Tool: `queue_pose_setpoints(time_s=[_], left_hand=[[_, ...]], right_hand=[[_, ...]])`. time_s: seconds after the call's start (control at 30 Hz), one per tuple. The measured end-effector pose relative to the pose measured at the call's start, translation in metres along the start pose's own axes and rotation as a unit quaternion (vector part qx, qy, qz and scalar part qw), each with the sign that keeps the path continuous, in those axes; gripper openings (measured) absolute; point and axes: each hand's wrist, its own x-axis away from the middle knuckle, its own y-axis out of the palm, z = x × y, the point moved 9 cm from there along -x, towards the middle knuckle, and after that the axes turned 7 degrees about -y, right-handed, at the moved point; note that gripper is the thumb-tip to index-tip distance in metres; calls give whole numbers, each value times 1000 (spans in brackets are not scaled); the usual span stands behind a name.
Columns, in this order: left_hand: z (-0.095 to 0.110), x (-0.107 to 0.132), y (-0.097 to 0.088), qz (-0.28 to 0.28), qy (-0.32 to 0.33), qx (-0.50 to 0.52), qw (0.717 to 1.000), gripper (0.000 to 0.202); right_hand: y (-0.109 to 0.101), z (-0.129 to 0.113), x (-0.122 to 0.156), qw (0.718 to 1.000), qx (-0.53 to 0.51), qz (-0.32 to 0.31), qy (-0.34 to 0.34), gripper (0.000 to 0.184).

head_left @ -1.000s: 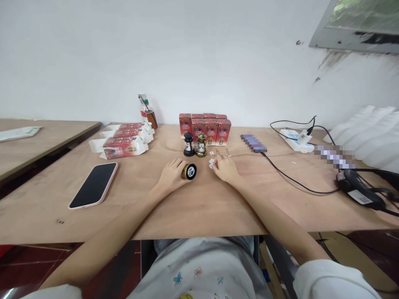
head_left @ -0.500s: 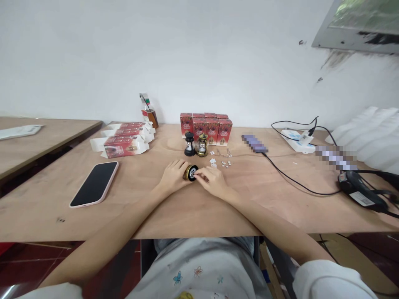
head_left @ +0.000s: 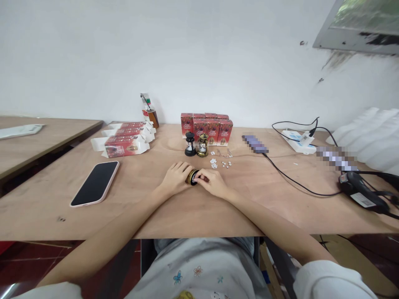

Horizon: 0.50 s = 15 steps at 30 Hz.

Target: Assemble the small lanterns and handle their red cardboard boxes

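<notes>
My left hand (head_left: 177,177) is closed around a small gold lantern (head_left: 190,177) that lies on its side, its dark round base turned to the right. Much of its body is hidden under my fingers. At the base, the thumb and fingers of my right hand (head_left: 212,182) are pinched together; whatever they hold is too small to make out. Just beyond my hands stand a black mini lantern (head_left: 190,146) and a gold mini lantern (head_left: 202,147), both upright. Several small white squares (head_left: 213,162) and coin-like discs (head_left: 227,165) lie nearby, beside thin metal handles (head_left: 224,153).
Red printed boxes (head_left: 212,129) stand behind the lanterns. Opened red cartons (head_left: 126,144) lie at left, near a bottle (head_left: 151,114) and a phone (head_left: 95,183). To the right are a cabled device (head_left: 254,143), a power strip (head_left: 297,142) and a black adapter (head_left: 361,193).
The lantern's base has turned away from view and shifted slightly down. My right fingers have moved further over it and now cover more of the base.
</notes>
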Motion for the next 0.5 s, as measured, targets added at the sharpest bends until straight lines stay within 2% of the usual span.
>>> queue_pose_setpoints(time_s=[0.27, 0.5], left_hand=[[2, 1, -1, 18, 15, -4, 1000, 34], [1, 1, -3, 14, 3, 23, 1000, 33]], right_hand=[[1, 0, 0, 1000, 4, -12, -8, 10], [1, -6, 0, 999, 24, -31, -20, 9]])
